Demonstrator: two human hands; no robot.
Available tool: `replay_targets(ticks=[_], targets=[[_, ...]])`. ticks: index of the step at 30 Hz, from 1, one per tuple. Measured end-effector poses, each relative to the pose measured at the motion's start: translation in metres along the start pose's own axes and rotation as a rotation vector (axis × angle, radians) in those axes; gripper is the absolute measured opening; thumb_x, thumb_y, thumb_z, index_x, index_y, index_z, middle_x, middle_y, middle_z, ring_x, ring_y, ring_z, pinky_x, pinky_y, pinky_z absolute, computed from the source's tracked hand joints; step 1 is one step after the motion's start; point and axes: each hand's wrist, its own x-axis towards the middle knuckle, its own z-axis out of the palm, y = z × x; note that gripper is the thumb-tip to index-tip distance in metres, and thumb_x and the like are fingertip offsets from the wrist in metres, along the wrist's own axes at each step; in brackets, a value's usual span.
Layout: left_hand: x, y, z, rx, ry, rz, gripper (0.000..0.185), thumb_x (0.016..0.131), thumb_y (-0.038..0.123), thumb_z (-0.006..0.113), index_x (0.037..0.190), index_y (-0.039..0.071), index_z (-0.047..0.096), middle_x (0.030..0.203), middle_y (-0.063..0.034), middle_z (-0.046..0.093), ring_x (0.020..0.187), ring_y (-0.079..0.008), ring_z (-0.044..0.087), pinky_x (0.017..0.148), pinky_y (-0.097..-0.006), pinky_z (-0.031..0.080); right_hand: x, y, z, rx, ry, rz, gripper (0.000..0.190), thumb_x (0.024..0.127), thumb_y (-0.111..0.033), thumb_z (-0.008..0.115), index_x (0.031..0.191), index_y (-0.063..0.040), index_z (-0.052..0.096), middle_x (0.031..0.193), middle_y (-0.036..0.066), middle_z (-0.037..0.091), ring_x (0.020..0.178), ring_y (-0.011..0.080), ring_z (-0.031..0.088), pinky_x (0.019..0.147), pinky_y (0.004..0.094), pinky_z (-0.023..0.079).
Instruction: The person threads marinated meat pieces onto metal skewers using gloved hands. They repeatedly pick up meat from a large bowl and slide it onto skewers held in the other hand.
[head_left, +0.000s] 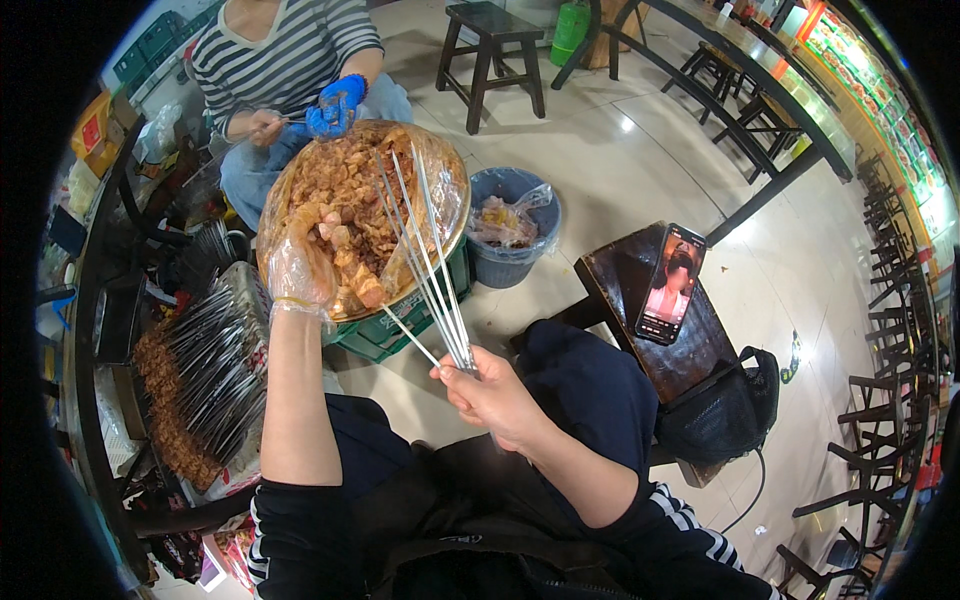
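Observation:
My left hand (301, 274), in a clear plastic glove banded at the wrist, is at the near-left side of a large basin (459, 217) lined with plastic. Marinated meat pieces (330, 169) fill the basin. Beside the gloved fingers, chunks of meat (366, 289) sit on one metal skewer (411, 336); the fingers' exact grip is hidden by the glove and meat. My right hand (487, 394) holds the lower end of that skewer between thumb and finger. It also grips a fanned bundle of bare metal skewers (439, 289), whose tips reach over the basin.
Opposite sits a person in a striped top (292, 60), with a blue glove (337, 105) over the basin. A green crate (390, 334) supports the basin. Loaded skewers (217, 367) are piled at left. A lined bucket (514, 225) and a dark stool (637, 300) bearing a phone (671, 285) stand at right.

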Motion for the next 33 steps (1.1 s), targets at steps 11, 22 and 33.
replay_targets(ticks=[11, 22, 33], targets=[[-0.002, -0.012, 0.002, -0.270, 0.010, -0.105, 0.016, 0.093, 0.005, 0.054, 0.105, -0.006, 0.051, 0.089, -0.0116, 0.056, 0.070, -0.0123, 0.053, 0.060, -0.0219, 0.049, 0.000, -0.001, 0.002, 0.002, 0.003, -0.019, 0.013, 0.096, -0.011, 0.052, 0.104, -0.002, 0.054, 0.066, -0.004, 0.043, 0.053, 0.0016, 0.034, 0.044, 0.0178, 0.025], [0.004, 0.006, 0.000, -0.288, -0.265, -0.160, 0.018, 0.094, 0.008, 0.054, 0.109, -0.002, 0.052, 0.090, -0.0082, 0.057, 0.081, -0.0173, 0.059, 0.075, -0.0298, 0.053, 0.000, -0.012, -0.005, 0.004, 0.022, -0.010, 0.014, 0.095, -0.012, 0.054, 0.103, -0.001, 0.053, 0.062, -0.006, 0.040, 0.048, 0.0007, 0.028, 0.042, 0.0186, 0.021], [-0.003, 0.010, 0.003, -0.126, -0.078, -0.083, 0.031, 0.097, 0.009, 0.047, 0.127, 0.000, 0.042, 0.108, -0.0122, 0.056, 0.096, -0.0219, 0.059, 0.088, -0.0406, 0.052, 0.002, -0.009, -0.002, -0.029, 0.036, -0.033, 0.012, 0.095, -0.009, 0.052, 0.103, 0.000, 0.053, 0.060, -0.007, 0.037, 0.047, 0.0003, 0.026, 0.041, 0.0186, 0.019]])
